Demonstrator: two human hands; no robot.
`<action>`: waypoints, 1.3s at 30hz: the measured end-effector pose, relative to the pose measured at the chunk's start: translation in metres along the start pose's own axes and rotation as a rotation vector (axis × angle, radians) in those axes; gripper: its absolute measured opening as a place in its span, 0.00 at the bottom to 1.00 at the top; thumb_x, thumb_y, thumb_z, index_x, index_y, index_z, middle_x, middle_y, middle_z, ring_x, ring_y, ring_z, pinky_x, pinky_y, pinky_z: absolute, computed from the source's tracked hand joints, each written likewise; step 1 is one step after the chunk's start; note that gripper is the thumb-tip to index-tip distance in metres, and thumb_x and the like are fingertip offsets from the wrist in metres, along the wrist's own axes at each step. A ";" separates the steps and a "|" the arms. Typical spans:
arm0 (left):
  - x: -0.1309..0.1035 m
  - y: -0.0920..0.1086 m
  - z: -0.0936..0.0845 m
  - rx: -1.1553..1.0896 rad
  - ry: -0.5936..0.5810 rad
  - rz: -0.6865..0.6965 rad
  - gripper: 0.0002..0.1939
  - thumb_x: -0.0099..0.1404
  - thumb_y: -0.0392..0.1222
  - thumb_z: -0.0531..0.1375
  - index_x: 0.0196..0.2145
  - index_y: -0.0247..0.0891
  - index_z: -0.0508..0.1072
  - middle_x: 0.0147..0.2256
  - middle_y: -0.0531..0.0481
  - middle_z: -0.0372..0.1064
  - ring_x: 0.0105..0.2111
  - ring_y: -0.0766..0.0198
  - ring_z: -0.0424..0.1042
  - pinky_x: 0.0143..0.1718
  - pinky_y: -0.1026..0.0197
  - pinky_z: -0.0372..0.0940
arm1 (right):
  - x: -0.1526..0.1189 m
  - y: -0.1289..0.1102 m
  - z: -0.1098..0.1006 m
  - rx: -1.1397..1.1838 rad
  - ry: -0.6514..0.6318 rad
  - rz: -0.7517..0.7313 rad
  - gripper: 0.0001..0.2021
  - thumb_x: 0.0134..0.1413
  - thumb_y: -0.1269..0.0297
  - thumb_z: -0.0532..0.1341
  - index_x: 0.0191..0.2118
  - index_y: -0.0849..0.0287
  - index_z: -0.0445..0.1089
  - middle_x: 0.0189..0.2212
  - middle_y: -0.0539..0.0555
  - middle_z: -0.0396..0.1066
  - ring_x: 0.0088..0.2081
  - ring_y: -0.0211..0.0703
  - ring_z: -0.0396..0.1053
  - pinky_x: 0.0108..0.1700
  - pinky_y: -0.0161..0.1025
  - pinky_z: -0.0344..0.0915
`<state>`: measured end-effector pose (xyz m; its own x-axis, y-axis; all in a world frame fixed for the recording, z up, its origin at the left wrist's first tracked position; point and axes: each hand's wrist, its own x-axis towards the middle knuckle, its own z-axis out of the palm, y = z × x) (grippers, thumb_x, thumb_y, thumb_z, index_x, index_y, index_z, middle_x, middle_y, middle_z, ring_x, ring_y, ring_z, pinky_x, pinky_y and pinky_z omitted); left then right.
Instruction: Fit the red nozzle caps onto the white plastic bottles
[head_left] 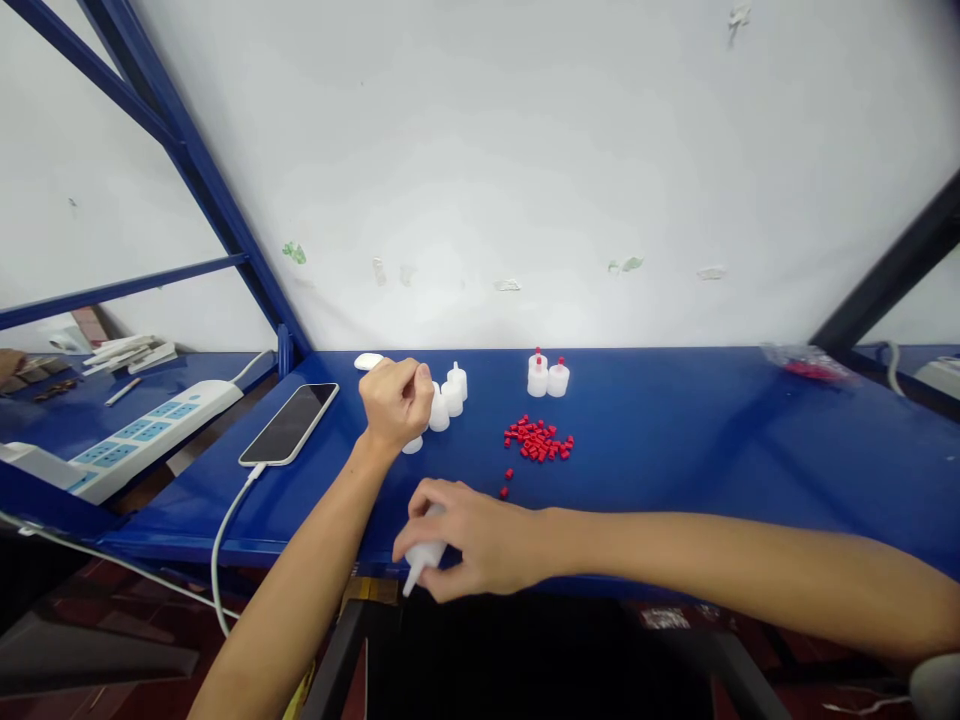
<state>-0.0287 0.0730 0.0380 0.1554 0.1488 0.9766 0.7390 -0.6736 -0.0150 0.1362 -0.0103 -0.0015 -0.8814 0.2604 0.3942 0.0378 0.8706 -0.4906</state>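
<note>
Your left hand [396,405] is curled into a fist, fingers drawn together, above the blue worktop [675,430]; you cannot tell whether it hides anything. Just beside it, partly covered by it, stand small white plastic bottles with thin nozzles [452,400]. Your right hand [480,540] is clamped around a loose white plastic bottle [426,552], tilted with its nozzle down, at the worktop's front edge. Further right lie small red plastic caps [538,440] in a loose heap, 2 of them apart, nearer you. Behind the heap, 3 red-capped white bottles [557,380] stand upright, close together.
</note>
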 end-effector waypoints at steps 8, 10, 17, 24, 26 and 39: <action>-0.004 0.017 0.004 -0.118 -0.131 0.239 0.15 0.63 0.31 0.54 0.21 0.40 0.58 0.16 0.58 0.54 0.18 0.67 0.50 0.25 0.60 0.51 | -0.040 0.003 -0.034 -0.492 0.061 -0.327 0.08 0.54 0.63 0.56 0.37 0.56 0.70 0.31 0.52 0.69 0.31 0.44 0.60 0.34 0.42 0.55; -0.006 0.027 0.009 -0.127 -0.212 0.277 0.13 0.63 0.31 0.54 0.21 0.40 0.61 0.17 0.57 0.57 0.18 0.67 0.53 0.25 0.59 0.51 | -0.062 0.019 -0.066 -0.455 0.166 -0.263 0.08 0.54 0.66 0.54 0.38 0.58 0.69 0.29 0.54 0.69 0.31 0.45 0.62 0.35 0.43 0.57; -0.014 0.052 0.020 -0.305 -1.052 0.128 0.13 0.71 0.42 0.53 0.29 0.38 0.70 0.24 0.53 0.69 0.25 0.65 0.65 0.28 0.61 0.54 | -0.138 0.077 -0.137 -0.433 0.622 -0.015 0.11 0.58 0.57 0.56 0.41 0.58 0.66 0.32 0.55 0.67 0.31 0.47 0.65 0.34 0.43 0.62; -0.018 0.053 0.022 -0.320 -1.271 0.025 0.19 0.69 0.48 0.56 0.23 0.38 0.59 0.23 0.55 0.63 0.23 0.66 0.60 0.27 0.61 0.50 | -0.130 0.068 -0.118 -0.444 0.755 0.319 0.06 0.62 0.62 0.55 0.41 0.57 0.66 0.32 0.52 0.68 0.30 0.42 0.64 0.33 0.40 0.59; -0.018 0.054 0.021 -0.313 -1.282 0.056 0.16 0.69 0.44 0.56 0.25 0.39 0.60 0.24 0.54 0.64 0.24 0.65 0.61 0.27 0.61 0.50 | -0.124 0.060 -0.112 -0.400 0.660 0.335 0.06 0.63 0.62 0.55 0.41 0.57 0.66 0.31 0.51 0.68 0.29 0.41 0.63 0.34 0.39 0.59; -0.007 0.098 0.070 -0.940 -0.457 -0.680 0.17 0.74 0.52 0.52 0.37 0.37 0.72 0.27 0.53 0.64 0.25 0.68 0.61 0.28 0.64 0.59 | -0.097 0.037 -0.086 0.263 0.554 0.487 0.11 0.67 0.55 0.52 0.45 0.57 0.62 0.28 0.47 0.62 0.29 0.39 0.61 0.34 0.37 0.58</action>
<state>0.0885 0.0569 0.0145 0.2785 0.7808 0.5592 0.0330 -0.5897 0.8069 0.2631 0.0326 0.0089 -0.4278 0.8183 0.3839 0.1860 0.4953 -0.8486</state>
